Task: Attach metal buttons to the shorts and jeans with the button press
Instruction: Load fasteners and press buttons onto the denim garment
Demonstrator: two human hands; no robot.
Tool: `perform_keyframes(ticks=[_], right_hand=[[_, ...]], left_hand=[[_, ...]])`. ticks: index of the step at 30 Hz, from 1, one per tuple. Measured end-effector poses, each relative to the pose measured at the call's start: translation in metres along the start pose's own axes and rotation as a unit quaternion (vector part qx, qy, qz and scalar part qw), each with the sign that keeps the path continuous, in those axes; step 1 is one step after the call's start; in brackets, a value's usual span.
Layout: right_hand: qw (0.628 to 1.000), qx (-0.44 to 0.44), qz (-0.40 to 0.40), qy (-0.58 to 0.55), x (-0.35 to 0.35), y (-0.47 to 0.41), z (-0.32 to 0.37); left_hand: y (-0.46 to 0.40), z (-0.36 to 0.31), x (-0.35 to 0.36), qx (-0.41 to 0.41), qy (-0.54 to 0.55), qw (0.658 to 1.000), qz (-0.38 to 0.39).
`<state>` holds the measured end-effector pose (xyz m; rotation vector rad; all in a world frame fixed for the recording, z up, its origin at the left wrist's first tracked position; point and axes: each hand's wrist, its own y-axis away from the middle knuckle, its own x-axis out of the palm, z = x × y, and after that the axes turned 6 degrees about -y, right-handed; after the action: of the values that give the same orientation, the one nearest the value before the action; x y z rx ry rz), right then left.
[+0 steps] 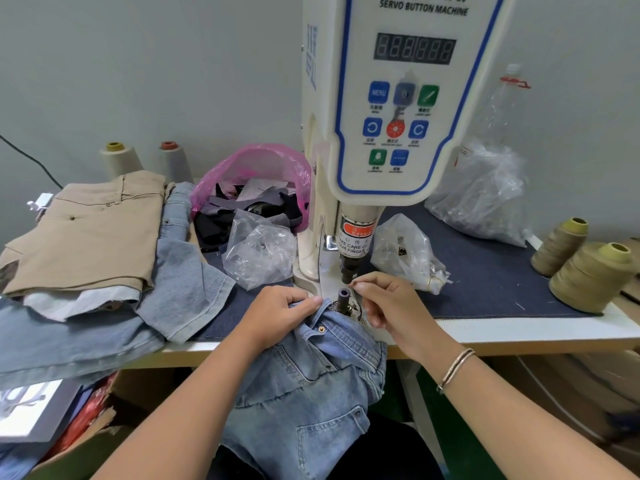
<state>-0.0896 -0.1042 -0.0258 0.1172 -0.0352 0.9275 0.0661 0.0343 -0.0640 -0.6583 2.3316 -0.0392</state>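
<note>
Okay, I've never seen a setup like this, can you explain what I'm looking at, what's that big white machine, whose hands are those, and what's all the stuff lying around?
This is a single view from a camera worn on the person's head, looking down at their own hands. The white machine is labelled a servo button machine: a press that fixes metal buttons onto clothing. Its punch hangs above a small dark post on the table.

The left hand grips the waistband of light blue denim jeans. The right hand pinches something tiny just under the punch, probably a button part, though it is too small to tell.

To the left lie beige shorts on more denim. Around the machine are a pink bag of fabric scraps, clear plastic bags and thread cones.
</note>
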Motion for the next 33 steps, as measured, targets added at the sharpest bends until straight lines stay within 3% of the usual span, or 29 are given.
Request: perform_keyframes(ticks=[17,20,28,33], right_hand=[[0.973,0.115,0.057,-0.19,0.013,0.002,0.004],[0.95,0.148,0.055,-0.269,0.018,0.005,0.005],[0.842,0.238,0.039,-0.482,0.021,0.02,0.023],[0.817,0.226,0.019,-0.53,0.033,0.035,0.024]], left_hand=[[-0.001,0.002,0.001,-0.004,0.008,1.0,0.004],[-0.001,0.001,0.001,-0.004,0.002,1.0,0.001],[-0.002,0.001,0.0,-0.002,0.002,1.0,0.001],[-0.002,0.001,0.001,-0.009,0.012,1.0,0.001]])
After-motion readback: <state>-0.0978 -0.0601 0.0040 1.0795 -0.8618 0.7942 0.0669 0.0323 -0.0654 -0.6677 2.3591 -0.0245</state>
